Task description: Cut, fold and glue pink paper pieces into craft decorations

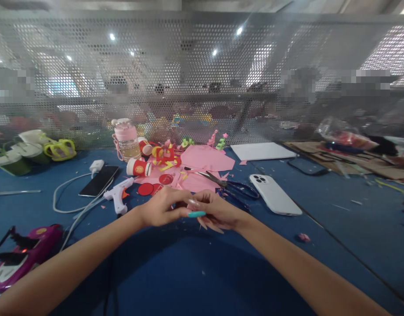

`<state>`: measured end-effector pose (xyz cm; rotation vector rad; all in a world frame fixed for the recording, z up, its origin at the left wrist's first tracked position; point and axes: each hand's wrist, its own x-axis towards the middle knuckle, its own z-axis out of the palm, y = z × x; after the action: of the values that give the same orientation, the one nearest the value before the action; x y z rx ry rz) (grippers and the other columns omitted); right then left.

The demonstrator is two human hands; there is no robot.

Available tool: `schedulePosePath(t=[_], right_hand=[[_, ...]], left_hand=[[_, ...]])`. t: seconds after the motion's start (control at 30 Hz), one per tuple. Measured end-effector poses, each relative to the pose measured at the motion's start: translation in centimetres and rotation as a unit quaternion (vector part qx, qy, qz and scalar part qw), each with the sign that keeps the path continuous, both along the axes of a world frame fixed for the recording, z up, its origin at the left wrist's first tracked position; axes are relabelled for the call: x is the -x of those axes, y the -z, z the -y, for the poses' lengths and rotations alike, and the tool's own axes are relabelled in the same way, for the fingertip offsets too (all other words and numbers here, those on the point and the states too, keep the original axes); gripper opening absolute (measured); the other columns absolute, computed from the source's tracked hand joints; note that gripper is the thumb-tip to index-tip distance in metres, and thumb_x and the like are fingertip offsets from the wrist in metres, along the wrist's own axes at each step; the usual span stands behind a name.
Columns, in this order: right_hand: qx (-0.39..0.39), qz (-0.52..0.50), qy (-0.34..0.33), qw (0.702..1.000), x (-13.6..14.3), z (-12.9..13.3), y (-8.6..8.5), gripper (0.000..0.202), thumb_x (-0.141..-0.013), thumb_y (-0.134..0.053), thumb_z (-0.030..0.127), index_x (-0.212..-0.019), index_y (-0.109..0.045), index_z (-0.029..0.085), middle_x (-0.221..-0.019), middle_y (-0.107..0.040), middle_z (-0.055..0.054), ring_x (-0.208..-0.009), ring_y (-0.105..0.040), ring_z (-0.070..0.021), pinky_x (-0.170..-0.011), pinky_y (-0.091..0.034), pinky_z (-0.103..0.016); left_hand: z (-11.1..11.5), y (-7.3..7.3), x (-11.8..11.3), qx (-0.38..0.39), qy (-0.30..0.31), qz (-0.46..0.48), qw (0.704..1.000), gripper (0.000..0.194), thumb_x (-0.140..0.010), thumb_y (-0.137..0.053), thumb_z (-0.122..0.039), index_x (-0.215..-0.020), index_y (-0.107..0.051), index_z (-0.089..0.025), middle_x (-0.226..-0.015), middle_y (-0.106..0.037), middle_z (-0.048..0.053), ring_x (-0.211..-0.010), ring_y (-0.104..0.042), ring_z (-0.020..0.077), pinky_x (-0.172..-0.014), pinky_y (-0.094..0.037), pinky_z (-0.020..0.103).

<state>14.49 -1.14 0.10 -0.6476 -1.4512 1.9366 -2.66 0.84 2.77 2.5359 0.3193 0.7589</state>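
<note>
Grey perforated metal [202, 57] spans the room behind the table, with bright lights and blurred shapes showing through its holes. Below it spreads the blue tabletop [195, 272], crossed on the right by a dark seam and dotted with tiny scraps. Brown cardboard [360, 162] lies at the far right. Pink paper [207, 158] sits in the middle, just beyond the hands, partly covered by red and yellow pieces; a white sheet [263, 151] lies near the screen. The left hand [164, 206] and right hand [218, 210] meet in front of the paper, fingers bent together; whatever may be between them is too hidden to tell. To their right rest a white phone [281, 197] and blue-handled scissors [243, 189]. Leftward are a pink-topped bottle [127, 142], a pale glue gun [119, 195] and a tipped red cup [139, 167]. One small pink scrap [304, 238] lies near the seam.
</note>
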Motion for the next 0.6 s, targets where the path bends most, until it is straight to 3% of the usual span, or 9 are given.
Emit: schedulePosePath(t=[0.13, 0.27, 0.4, 0.6], right_hand=[[-0.047, 0.004, 0.070, 0.996, 0.2, -0.1, -0.2, 0.039, -0.061, -0.068, 0.049, -0.054, -0.050, 0.014, -0.033, -0.050, 0.007, -0.020, -0.035, -0.0010, -0.021, -0.020, -0.011], [-0.070, 0.024, 0.133, 0.988, 0.7, 0.0, -0.2, 0.040, -0.064, -0.065, 0.050, -0.053, -0.050, 0.014, -0.032, -0.049, 0.007, -0.020, -0.034, -0.0015, -0.021, -0.020, -0.012], [-0.054, 0.030, 0.148, 0.987, 1.3, 0.2, 0.1, 0.041, -0.064, -0.064, 0.052, -0.054, -0.050, 0.015, -0.034, -0.050, 0.007, -0.020, -0.035, -0.0025, -0.020, -0.020, -0.013], [-0.012, 0.008, 0.163, 0.986, 1.4, -0.2, 1.0, 0.046, -0.064, -0.058, 0.060, -0.056, -0.048, 0.016, -0.031, -0.044, 0.008, -0.020, -0.028, -0.0013, -0.022, -0.014, -0.013]], left_hand=[[0.3, 0.9, -0.4, 0.148, -0.032, 0.056, 0.987, 0.035, -0.085, -0.038, -0.045, -0.068, -0.046, -0.015, -0.054, -0.045, -0.002, -0.046, -0.041, 0.0076, -0.045, -0.033, 0.019], [0.6, 2.8, -1.2, 0.282, -0.081, 0.155, 0.943, 0.049, -0.080, -0.033, -0.060, -0.066, -0.048, -0.016, -0.048, -0.042, -0.002, -0.040, -0.038, 0.0085, -0.038, -0.030, 0.020], [0.9, 4.4, -2.1, 0.348, -0.158, 0.211, 0.899, 0.050, -0.073, -0.042, -0.065, -0.064, -0.048, -0.015, -0.047, -0.039, -0.004, -0.039, -0.034, 0.0069, -0.037, -0.028, 0.020], [0.9, 5.3, -2.4, 0.422, -0.186, 0.216, 0.861, 0.048, -0.068, -0.050, -0.063, -0.070, -0.047, -0.016, -0.046, -0.040, -0.007, -0.038, -0.034, 0.0053, -0.037, -0.029, 0.018]])
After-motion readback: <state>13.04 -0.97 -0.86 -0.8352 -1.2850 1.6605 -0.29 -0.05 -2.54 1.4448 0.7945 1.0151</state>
